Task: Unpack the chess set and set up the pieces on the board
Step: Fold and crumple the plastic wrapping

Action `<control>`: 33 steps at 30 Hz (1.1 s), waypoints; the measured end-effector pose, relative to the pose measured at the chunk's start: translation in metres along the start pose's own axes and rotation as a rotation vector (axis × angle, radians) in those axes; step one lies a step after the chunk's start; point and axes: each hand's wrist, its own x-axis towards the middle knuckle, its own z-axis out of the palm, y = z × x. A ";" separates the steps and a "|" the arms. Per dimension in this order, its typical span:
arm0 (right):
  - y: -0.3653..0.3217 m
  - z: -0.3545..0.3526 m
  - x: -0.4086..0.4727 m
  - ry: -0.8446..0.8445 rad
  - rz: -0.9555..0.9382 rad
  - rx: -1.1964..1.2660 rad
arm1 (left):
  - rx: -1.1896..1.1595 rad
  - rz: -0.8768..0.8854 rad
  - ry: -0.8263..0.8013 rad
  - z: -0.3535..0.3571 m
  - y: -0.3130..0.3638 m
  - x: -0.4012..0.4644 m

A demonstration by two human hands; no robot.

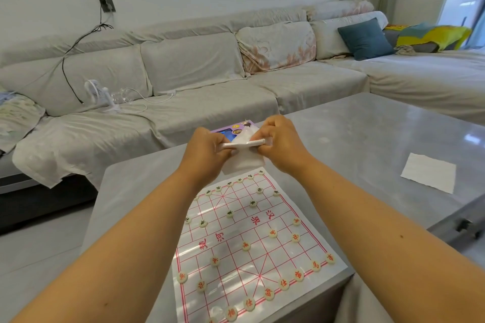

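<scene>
Both hands are pinching a clear plastic bag [242, 157] above the board's [252, 246] twelve o'clock edge: left hand [207, 151] gripping its left end, right hand [280, 144] its right. Round pieces [269, 294] are sitting on the board.

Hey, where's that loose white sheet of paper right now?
In the head view, the white sheet of paper lies flat on the grey table, off to the right, well apart from the chess board and both hands.

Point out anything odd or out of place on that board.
The board sheet lies skewed to the table edge, its near corner overhanging. Both hands pinch a plastic bag above its far edge.
</scene>
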 end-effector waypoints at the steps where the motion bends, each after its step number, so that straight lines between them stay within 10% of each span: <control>1: 0.002 0.000 0.001 -0.015 0.004 0.039 | -0.014 -0.004 0.004 0.000 0.000 0.002; 9: 0.014 -0.007 -0.004 -0.010 0.157 0.347 | -0.567 -0.220 -0.259 0.011 0.009 -0.003; 19: 0.066 -0.014 -0.009 0.080 0.405 0.595 | -0.902 -0.486 -0.150 0.065 0.036 0.011; 33: 0.215 -0.101 -0.061 0.200 0.734 0.253 | -1.011 -0.640 -0.337 0.222 0.126 0.038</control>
